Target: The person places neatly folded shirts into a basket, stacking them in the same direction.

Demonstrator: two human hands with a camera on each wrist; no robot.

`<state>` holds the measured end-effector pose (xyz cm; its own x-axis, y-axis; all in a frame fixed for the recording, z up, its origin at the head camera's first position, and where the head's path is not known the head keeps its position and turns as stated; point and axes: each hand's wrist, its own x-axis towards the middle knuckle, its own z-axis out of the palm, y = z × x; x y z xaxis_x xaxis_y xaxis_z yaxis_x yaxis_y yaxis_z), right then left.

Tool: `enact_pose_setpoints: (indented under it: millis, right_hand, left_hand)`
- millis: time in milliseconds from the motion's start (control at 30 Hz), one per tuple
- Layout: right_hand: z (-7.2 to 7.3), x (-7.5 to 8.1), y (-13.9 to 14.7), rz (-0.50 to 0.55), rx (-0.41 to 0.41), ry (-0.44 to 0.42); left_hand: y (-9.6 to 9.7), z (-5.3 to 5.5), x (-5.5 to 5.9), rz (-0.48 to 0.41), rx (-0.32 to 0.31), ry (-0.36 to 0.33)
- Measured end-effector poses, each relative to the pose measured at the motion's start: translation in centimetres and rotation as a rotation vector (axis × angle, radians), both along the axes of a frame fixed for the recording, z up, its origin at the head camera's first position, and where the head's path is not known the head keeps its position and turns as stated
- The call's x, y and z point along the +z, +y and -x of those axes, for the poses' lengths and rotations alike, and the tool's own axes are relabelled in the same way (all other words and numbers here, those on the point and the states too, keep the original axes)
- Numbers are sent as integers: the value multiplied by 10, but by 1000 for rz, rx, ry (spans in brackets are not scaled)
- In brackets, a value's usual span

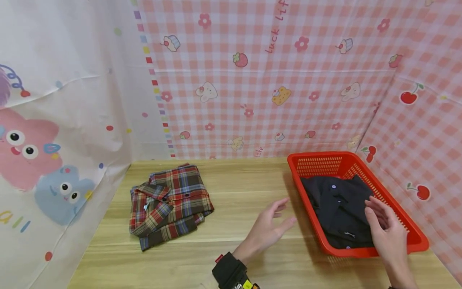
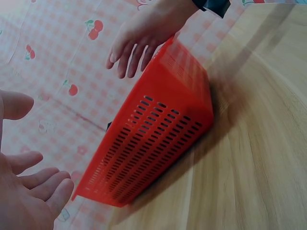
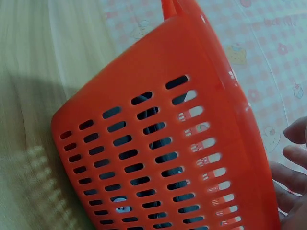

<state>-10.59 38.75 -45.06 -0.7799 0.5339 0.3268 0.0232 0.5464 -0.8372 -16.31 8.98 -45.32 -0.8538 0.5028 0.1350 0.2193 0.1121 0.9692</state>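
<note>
A red plastic basket (image 1: 310, 212) with slotted walls stands at the right of the table. Inside it lies a dark buttoned garment (image 1: 343, 212), folded. My right hand (image 1: 390, 233) hovers over the basket's near right corner, fingers loosely bent and holding nothing. To the left of the basket my left hand (image 1: 267, 228) is held above the table, its fingers spread and bare of any object. In the left wrist view, that hand (image 2: 36, 187) shows palm up beside the basket wall (image 2: 148, 139). A folded plaid shirt (image 1: 173, 200) lies at the table's left.
The wooden table (image 1: 245, 180) meets a pink checked cloth wall (image 1: 252, 80) at the back. More checked cloth (image 1: 433, 132) rises close to the basket's right side. White cloth with cartoon figures (image 1: 65, 160) hangs along the left.
</note>
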Motion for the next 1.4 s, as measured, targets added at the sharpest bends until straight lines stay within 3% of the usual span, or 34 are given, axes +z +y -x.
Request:
enact_pose_setpoints:
  millis: [567,1033,1400]
  right_hand:
    - [-7,4,-17,-203,61,59]
    - [-8,-1,-30,-244,139,236]
    - [-8,-3,-36,-293,199,286]
  left_hand:
    - [-23,-5,-13,-11,74,-13]
    - [-45,-5,-25,-27,125,-47]
    - [-60,-5,-35,-19,155,-47]
